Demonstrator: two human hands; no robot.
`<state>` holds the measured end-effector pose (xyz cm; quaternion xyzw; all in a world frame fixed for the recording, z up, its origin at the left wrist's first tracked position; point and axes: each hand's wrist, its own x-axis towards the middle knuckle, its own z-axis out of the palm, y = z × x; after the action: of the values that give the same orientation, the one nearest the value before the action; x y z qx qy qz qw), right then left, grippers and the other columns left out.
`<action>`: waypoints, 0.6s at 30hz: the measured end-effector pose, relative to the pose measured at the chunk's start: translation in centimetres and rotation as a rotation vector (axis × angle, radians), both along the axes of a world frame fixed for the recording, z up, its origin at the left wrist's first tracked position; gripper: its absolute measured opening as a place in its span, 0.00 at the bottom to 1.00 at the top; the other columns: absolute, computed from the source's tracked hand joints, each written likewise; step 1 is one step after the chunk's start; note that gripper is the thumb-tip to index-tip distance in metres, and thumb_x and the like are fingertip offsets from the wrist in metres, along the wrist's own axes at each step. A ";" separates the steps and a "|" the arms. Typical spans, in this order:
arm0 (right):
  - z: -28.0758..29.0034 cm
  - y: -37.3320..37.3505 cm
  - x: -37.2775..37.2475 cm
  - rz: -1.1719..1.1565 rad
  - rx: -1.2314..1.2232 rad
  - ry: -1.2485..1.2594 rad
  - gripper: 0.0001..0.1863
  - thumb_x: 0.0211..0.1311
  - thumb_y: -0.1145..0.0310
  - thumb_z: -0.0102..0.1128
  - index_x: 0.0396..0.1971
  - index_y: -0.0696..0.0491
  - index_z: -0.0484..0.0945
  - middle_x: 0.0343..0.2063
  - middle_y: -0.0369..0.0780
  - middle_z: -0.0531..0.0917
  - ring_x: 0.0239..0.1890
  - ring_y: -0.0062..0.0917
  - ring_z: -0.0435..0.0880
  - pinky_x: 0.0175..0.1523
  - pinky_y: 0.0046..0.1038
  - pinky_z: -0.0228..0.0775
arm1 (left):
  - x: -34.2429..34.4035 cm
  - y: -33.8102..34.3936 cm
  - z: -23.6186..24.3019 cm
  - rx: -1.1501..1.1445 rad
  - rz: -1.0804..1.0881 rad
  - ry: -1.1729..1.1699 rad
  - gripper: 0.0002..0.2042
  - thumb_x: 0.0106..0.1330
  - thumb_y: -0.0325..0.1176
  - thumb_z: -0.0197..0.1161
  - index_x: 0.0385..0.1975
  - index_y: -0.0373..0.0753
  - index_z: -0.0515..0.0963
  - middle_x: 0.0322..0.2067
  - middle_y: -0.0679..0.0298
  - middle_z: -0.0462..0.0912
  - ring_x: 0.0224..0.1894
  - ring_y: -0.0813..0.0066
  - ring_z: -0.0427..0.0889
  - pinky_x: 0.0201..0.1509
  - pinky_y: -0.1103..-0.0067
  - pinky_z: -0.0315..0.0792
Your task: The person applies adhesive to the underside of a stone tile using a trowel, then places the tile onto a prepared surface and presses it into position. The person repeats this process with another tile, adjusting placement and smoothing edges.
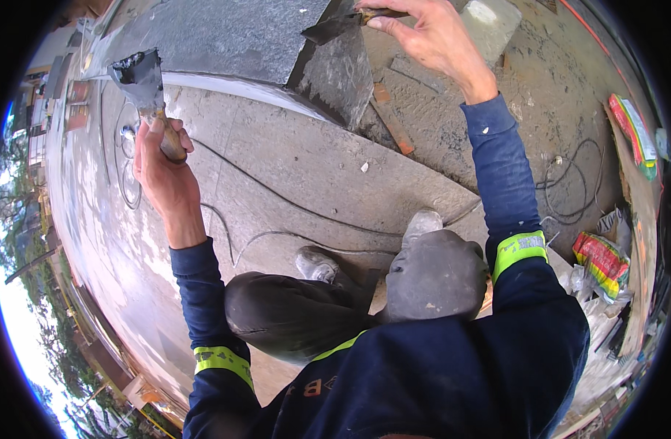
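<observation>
Now, upper left, our left hand (165, 179) pinches a scraper (148, 95) blade-up, presumably keeping dark paste (141, 67) aboard — top centre, our right hand (439, 38) pinches a second scraper (334, 28) by the slab (225, 44).

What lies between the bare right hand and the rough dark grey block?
In the head view, a dark flat-bladed metal scraper lies there, held by its wooden handle in the right hand.

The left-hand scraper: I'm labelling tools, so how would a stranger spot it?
Find the big dark slab at the top. Below its left part, the left hand holds the scraper by its brownish handle. Its paste-smeared blade points forward; the right hand's tool points left.
</observation>
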<state>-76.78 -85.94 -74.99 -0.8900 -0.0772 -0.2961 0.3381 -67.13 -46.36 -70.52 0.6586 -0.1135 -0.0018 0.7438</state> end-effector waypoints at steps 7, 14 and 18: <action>0.1 -0.2 0.3 -0.034 0.038 0.031 0.15 0.64 0.70 0.70 0.50 0.53 0.90 0.44 0.42 0.91 0.52 0.41 0.85 0.60 0.40 0.76 | 0.1 0.1 0.2 0.000 0.001 0.005 0.15 0.75 0.36 0.65 0.52 0.31 0.80 0.35 0.58 0.85 0.33 0.74 0.79 0.37 0.78 0.69; -0.5 -0.6 0.0 -0.110 0.087 0.079 0.14 0.66 0.70 0.70 0.51 0.54 0.89 0.44 0.43 0.90 0.53 0.39 0.84 0.60 0.39 0.75 | -0.2 -0.1 0.3 0.010 0.009 -0.007 0.15 0.75 0.36 0.64 0.52 0.31 0.81 0.35 0.59 0.84 0.32 0.74 0.79 0.37 0.78 0.69; -1.2 -0.9 0.2 -0.128 0.124 0.074 0.15 0.66 0.70 0.72 0.52 0.54 0.88 0.45 0.44 0.89 0.53 0.40 0.84 0.60 0.40 0.76 | -0.4 -0.1 0.4 0.010 -0.006 -0.019 0.15 0.75 0.36 0.64 0.52 0.31 0.81 0.35 0.59 0.84 0.32 0.74 0.79 0.37 0.78 0.69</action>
<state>-76.62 -86.81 -76.15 -0.8808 0.0109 -0.2883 0.3754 -67.50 -46.44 -70.16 0.6622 -0.1226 0.0018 0.7393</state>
